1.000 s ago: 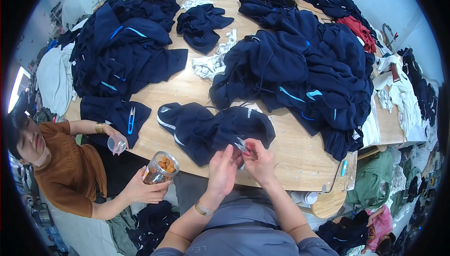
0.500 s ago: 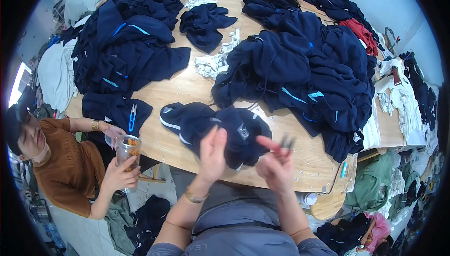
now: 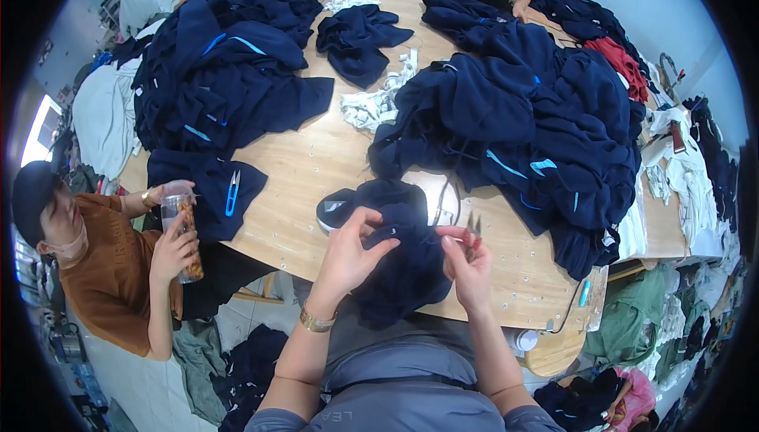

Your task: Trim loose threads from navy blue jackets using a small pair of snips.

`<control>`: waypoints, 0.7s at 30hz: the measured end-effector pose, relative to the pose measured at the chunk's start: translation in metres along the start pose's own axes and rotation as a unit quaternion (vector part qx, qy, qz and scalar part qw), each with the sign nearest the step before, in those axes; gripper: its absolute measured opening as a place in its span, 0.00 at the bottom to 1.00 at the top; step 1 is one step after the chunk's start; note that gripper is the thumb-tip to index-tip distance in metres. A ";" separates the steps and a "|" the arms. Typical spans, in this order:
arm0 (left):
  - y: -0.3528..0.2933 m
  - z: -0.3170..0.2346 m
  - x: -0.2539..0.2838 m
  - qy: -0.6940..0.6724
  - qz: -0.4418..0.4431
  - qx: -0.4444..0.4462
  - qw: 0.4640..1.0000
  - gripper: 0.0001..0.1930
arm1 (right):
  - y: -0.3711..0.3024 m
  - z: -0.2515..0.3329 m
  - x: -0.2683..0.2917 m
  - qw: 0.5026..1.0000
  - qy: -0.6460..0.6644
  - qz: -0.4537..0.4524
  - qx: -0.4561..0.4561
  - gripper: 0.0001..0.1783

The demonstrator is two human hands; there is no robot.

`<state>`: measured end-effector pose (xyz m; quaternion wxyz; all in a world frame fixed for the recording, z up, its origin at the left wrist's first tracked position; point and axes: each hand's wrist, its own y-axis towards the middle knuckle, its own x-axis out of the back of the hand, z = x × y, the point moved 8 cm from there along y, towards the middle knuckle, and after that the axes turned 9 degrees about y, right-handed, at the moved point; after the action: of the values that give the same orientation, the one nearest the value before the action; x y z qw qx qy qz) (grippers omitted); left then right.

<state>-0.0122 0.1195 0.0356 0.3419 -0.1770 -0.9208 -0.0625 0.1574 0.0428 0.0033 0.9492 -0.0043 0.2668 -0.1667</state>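
"As you look down past the forearms, how do the two hands stand?"

"Apart. The bare left hand (image 3: 344,256) is at the left side of a dark navy fabric garment (image 3: 403,282), thumb against the cloth; I cannot tell whether its fingers close on it. The bare right hand (image 3: 469,274), at the garment's right side, is closed around small metal snips with red handles (image 3: 477,232), blades upward."

"And the garment itself?"

"Bunched between the hands, at the near edge of a pale wooden table (image 3: 285,203)."

"What lies around it?"

"To its left, a co-worker in a brown top (image 3: 115,274) holds a clear cylindrical container of orange-brown pieces (image 3: 190,270). Also left of it, slim blue-handled snips (image 3: 232,201) rest on a flat navy cloth (image 3: 198,203)."

"Farther off?"

"Beyond the garment, toward the right, a large heap of navy clothing (image 3: 506,116); straight beyond it, crumpled white fabric strips (image 3: 369,108); beyond and left, another navy heap (image 3: 229,84)."
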 end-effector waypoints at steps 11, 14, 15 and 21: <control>-0.005 0.014 0.017 -0.117 -0.080 0.019 0.990 0.11 | 0.015 0.001 -0.051 0.991 -0.101 0.087 0.015 0.09; -0.005 0.010 0.014 -0.179 -0.008 0.030 0.983 0.09 | 0.017 0.003 -0.053 0.988 -0.102 0.114 0.016 0.10; -0.005 0.009 0.016 -0.178 -0.010 0.029 0.984 0.09 | 0.018 0.003 -0.053 0.983 -0.123 0.134 0.016 0.11; -0.005 0.002 0.019 -0.235 0.026 -0.019 0.971 0.09 | 0.011 0.034 -0.078 0.823 -0.457 0.194 0.274 0.17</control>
<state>-0.0284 0.1211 0.0459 0.1139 -0.2175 -0.9690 -0.0276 0.1155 0.0758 0.0703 0.9371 0.2321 -0.2594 -0.0246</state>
